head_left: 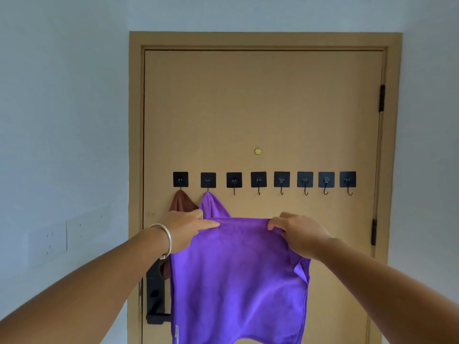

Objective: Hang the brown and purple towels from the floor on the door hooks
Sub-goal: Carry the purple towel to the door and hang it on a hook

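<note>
Against the tan door (260,108), both hands, left (185,230) and right (299,234), pinch the hooked purple towel (238,276) along its top edge, probably spreading it flat beside the brown towel (181,202).

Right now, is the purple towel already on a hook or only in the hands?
On a hook: one corner of the purple towel peaks at the second hook from the left, while both hands grip its top edge.
</note>
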Demonstrator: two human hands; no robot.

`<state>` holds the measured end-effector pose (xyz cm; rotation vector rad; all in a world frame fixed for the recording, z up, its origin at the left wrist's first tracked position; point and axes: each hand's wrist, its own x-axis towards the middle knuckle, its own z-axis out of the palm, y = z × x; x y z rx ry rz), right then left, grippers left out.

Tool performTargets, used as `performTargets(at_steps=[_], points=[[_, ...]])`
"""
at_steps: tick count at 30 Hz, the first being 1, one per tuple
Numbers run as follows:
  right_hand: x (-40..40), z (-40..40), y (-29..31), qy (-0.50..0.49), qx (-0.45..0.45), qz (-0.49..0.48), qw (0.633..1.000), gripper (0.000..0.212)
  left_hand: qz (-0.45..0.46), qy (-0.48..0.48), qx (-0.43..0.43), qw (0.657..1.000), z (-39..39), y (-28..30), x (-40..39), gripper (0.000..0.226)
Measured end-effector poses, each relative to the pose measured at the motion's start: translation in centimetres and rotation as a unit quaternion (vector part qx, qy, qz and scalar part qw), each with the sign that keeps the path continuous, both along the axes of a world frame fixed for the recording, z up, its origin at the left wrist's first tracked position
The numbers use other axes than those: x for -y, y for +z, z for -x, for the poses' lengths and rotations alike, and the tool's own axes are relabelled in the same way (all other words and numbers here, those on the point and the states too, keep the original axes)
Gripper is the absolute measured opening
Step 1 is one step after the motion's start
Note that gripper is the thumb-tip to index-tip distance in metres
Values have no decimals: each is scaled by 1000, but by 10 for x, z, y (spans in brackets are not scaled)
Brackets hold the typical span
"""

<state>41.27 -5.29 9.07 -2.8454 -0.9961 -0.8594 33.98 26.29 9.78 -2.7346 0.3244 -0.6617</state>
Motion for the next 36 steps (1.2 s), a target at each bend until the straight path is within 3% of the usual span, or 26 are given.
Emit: performTargets(at_steps=[7, 13, 17, 23, 36], points=[[-20, -102, 2, 20, 12, 3, 1000, 39, -3, 36, 1, 999, -83, 2, -9, 79], [-40, -179, 14, 28, 16, 7, 999, 55, 35, 87, -20, 995, -157, 14, -16, 66], [-54, -214, 22, 27, 16, 19, 999, 62, 18, 112, -11, 993, -190, 17, -20, 81], [-72, -247, 34, 9, 24, 29, 999, 64, -5, 145, -9, 989, -226, 25, -30, 93], [-103, -280, 44, -86, 46, 68, 993, 50, -14, 137, -18, 990, -282, 35, -40, 88]])
